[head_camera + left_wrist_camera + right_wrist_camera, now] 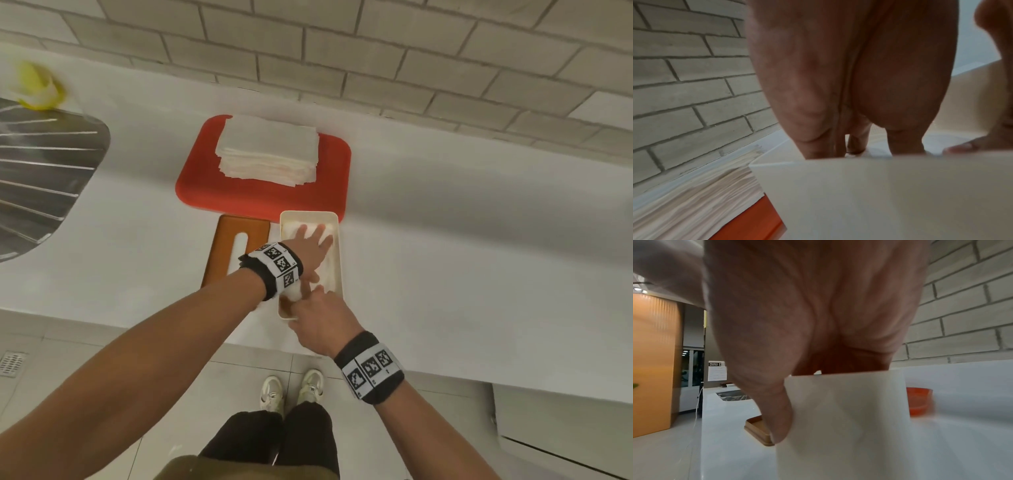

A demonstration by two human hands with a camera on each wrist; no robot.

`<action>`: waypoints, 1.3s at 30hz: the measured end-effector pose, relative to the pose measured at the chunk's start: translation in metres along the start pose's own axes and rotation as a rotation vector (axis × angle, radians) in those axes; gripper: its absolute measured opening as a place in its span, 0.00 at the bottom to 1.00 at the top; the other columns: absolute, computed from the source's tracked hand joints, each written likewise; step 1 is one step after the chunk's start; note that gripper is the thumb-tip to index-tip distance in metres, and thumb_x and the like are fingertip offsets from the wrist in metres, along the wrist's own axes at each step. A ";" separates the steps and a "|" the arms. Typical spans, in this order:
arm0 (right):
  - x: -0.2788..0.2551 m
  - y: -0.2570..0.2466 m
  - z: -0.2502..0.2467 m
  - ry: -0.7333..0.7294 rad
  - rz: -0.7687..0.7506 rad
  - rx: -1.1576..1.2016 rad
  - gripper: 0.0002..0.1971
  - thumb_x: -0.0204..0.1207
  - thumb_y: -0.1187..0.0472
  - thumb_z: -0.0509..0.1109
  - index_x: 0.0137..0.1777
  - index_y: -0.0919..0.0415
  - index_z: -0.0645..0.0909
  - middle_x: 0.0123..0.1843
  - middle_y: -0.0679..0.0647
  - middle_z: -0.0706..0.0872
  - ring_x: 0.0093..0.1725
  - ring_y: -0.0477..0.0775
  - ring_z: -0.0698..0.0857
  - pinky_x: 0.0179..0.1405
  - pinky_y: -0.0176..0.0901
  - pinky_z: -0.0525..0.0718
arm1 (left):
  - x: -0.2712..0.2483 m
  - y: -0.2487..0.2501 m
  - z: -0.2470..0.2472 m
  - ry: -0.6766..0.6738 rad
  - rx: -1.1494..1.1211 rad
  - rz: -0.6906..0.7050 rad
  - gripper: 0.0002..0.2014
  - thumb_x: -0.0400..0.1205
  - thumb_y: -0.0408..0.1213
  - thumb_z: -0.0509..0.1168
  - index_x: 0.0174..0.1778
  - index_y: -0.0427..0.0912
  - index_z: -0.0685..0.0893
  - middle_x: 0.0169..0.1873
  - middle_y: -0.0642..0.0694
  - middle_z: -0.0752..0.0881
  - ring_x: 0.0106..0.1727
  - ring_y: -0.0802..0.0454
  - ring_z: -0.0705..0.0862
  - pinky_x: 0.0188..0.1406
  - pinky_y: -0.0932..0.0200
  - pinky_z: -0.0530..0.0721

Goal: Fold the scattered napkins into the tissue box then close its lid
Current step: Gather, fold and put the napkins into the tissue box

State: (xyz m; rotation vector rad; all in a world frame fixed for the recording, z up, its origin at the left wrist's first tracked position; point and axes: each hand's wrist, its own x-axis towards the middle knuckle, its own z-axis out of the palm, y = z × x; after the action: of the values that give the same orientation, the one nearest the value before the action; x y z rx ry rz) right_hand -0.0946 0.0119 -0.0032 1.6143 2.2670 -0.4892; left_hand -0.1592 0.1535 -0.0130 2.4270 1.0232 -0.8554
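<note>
In the cream rectangular plastic tissue box (337, 260) on the white table (462, 267), the left hand (310, 248) presses flat, fingers straight, on white napkins (327, 270); the right hand (317, 322) pinches its near end wall. Likely packing; next, fetch the stacked napkins (269, 150), then the brown slotted lid (236, 248).

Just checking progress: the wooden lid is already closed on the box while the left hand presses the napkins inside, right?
Not quite. The lid is off, lying on the counter beside the box, as the head view shows. The left hand does press flat on the napkins inside.
</note>
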 end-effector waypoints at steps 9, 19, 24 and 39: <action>-0.047 -0.001 0.014 0.238 -0.030 0.068 0.16 0.79 0.55 0.79 0.65 0.43 0.92 0.75 0.51 0.89 0.61 0.60 0.93 0.36 0.53 0.93 | -0.041 -0.008 -0.001 0.168 -0.060 0.070 0.43 0.91 0.49 0.68 0.96 0.49 0.50 0.95 0.39 0.45 0.95 0.33 0.51 0.87 0.33 0.70; 0.021 0.109 -0.114 0.618 0.155 0.340 0.11 0.88 0.44 0.67 0.54 0.45 0.89 0.50 0.42 0.95 0.45 0.51 0.92 0.44 0.50 0.91 | -0.061 -0.100 -0.071 0.869 -0.279 -0.064 0.09 0.89 0.44 0.65 0.55 0.49 0.90 0.50 0.48 0.94 0.49 0.42 0.92 0.44 0.43 0.92; 0.144 0.144 -0.169 0.526 0.113 0.323 0.14 0.88 0.51 0.68 0.69 0.52 0.86 0.66 0.51 0.92 0.65 0.58 0.89 0.65 0.53 0.88 | -0.016 -0.174 -0.111 0.813 -0.242 -0.226 0.10 0.89 0.43 0.69 0.64 0.48 0.87 0.62 0.49 0.92 0.66 0.46 0.88 0.80 0.42 0.77; 0.277 0.125 -0.170 0.294 0.066 0.104 0.34 0.86 0.37 0.69 0.86 0.54 0.73 0.79 0.61 0.84 0.73 0.69 0.85 0.71 0.66 0.86 | 0.058 -0.236 -0.130 0.565 0.038 -0.182 0.14 0.94 0.38 0.60 0.72 0.46 0.86 0.66 0.42 0.89 0.66 0.40 0.88 0.62 0.44 0.87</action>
State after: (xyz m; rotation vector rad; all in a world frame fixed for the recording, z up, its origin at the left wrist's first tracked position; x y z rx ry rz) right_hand -0.0723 0.3594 0.0145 1.9169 2.4198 -0.3790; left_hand -0.2509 0.4105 0.0231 2.7052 1.4472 -0.2277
